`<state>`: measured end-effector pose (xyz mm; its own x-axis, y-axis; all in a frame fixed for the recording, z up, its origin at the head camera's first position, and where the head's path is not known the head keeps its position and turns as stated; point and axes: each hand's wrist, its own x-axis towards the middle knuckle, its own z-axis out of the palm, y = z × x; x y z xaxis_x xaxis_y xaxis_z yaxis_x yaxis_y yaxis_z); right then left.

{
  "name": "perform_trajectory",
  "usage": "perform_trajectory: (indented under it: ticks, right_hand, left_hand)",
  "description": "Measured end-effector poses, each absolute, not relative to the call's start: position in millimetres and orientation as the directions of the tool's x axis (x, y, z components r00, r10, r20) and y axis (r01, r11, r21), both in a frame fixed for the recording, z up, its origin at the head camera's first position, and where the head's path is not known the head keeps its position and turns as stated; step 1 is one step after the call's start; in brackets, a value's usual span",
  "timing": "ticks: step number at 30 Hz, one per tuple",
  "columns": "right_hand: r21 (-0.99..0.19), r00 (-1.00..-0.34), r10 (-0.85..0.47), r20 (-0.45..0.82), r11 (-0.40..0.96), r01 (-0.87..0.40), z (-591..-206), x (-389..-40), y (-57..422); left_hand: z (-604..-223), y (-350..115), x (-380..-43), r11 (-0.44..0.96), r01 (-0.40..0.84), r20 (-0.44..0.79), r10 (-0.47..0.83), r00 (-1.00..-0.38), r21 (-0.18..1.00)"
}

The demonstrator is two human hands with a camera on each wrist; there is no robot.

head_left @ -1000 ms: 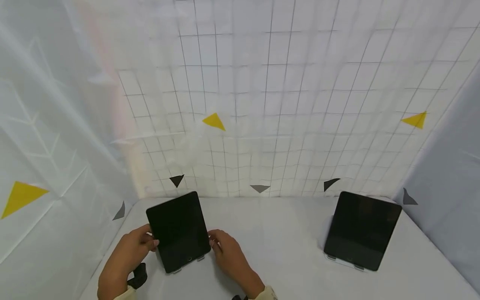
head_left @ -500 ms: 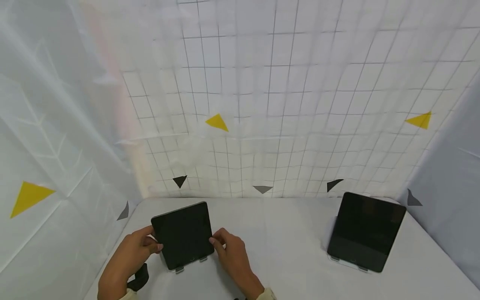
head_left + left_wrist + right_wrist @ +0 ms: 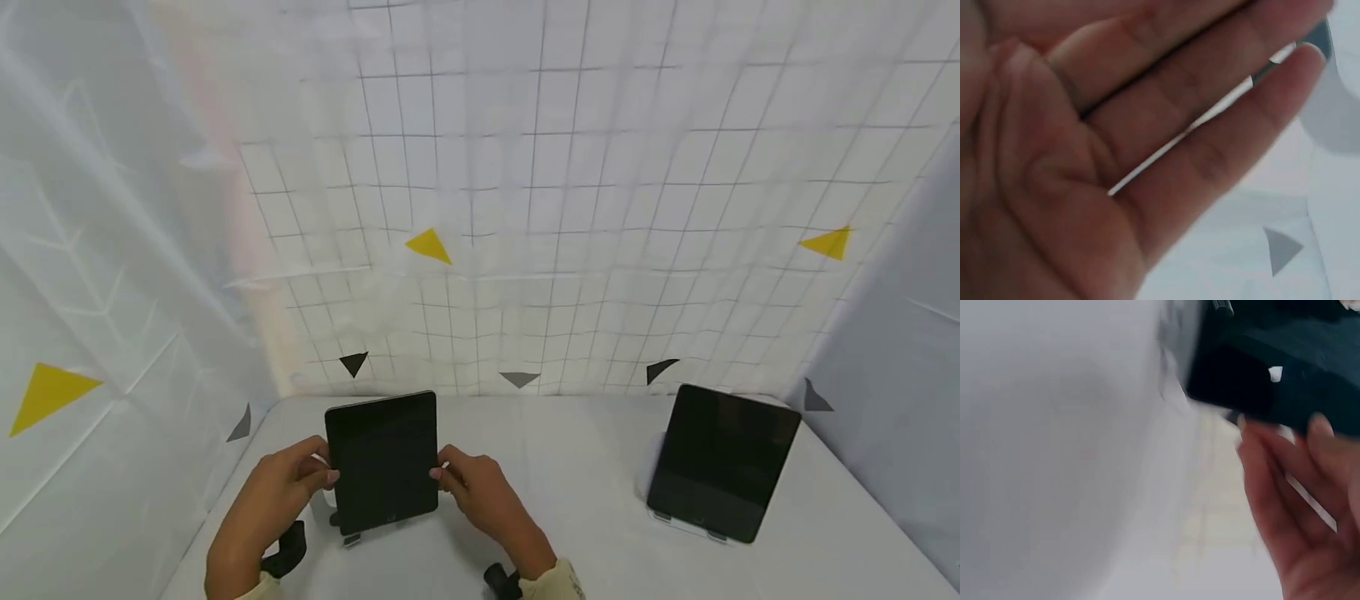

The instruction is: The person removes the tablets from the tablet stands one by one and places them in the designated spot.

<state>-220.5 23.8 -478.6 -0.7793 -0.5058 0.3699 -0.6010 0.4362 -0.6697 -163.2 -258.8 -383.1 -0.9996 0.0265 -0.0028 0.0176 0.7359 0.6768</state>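
Observation:
A black tablet (image 3: pixel 384 462) leans upright on a small stand (image 3: pixel 352 540) at the left of the table, its screen dark and its home button low. At its left edge my left hand (image 3: pixel 281 487) pinches it between thumb and fingers. My right hand (image 3: pixel 480 496) pinches the opposite edge at about the same height. From the right wrist, thumb and fingertips of the right hand (image 3: pixel 1300 494) meet at the rim of the dark tablet (image 3: pixel 1241 375). The left wrist view is mostly palm and fingers of the left hand (image 3: pixel 1147 144). The tablet hides most of the stand.
A second black tablet (image 3: pixel 723 462) stands tilted on a clear stand (image 3: pixel 717 536) at the right of the white table (image 3: pixel 555 492). White sheeting walls the table in at the back and both sides, with grid lines and triangle marks (image 3: pixel 429 246).
Both hands have shifted the left tablet to the right and turned it squarer to the view. Its tilt changed too: lower half a second ago, more upright now. The right tablet stays put.

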Motion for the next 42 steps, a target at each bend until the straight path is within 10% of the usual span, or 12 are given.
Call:
perform_trajectory:
  ticks: [11, 42]
  right_hand:
    - [-0.764, -0.745, -0.666, 0.043, 0.458, -0.454, -449, -225, 79]
    - [-0.839, -0.759, -0.627, -0.174, 0.498, -0.218, -442, -228, 145]
  left_hand:
    - [-394, -215, -176, 0.696, 0.118, 0.033, 0.135, -0.990, 0.708]
    - [-431, -150, -208, 0.654, 0.243, 0.040, 0.309, -0.950, 0.717]
